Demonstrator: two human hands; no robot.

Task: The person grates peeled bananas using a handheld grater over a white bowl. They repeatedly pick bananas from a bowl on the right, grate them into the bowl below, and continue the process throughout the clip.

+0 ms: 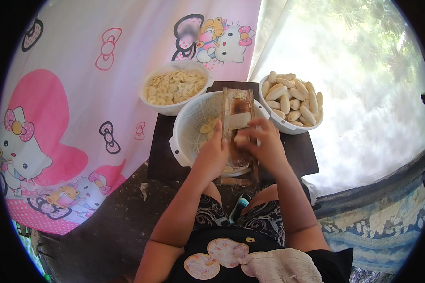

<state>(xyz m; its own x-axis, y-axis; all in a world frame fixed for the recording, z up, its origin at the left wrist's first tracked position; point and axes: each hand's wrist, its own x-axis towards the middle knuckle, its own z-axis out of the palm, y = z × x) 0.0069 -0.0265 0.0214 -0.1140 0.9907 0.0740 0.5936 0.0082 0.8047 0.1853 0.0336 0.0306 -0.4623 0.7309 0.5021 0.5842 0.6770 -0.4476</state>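
A wooden slicer board (pixel 238 104) with a flat metal blade plate (pixel 238 121) lies lengthwise across a white strainer basin (pixel 180 123). My left hand (pixel 213 153) is closed on the board's left edge, its fingers pointing away from me. Over the board, just below the blade plate, my right hand (pixel 267 145) is closed with its fingers curled down. What it holds is mostly hidden and blurred; a pale bit at the fingertips looks like a peeled banana (pixel 241 139). Thin pale banana slices (pixel 208 127) lie inside the basin, left of the board.
A white bowl (pixel 148 107) of banana slices stands at the far left of the dark table (pixel 297 153). At the far right, another white basin (pixel 293 128) is heaped with whole peeled bananas (pixel 295 101). A printed pink curtain (pixel 94 94) hangs left; a sheer white one (pixel 354 127) hangs right.
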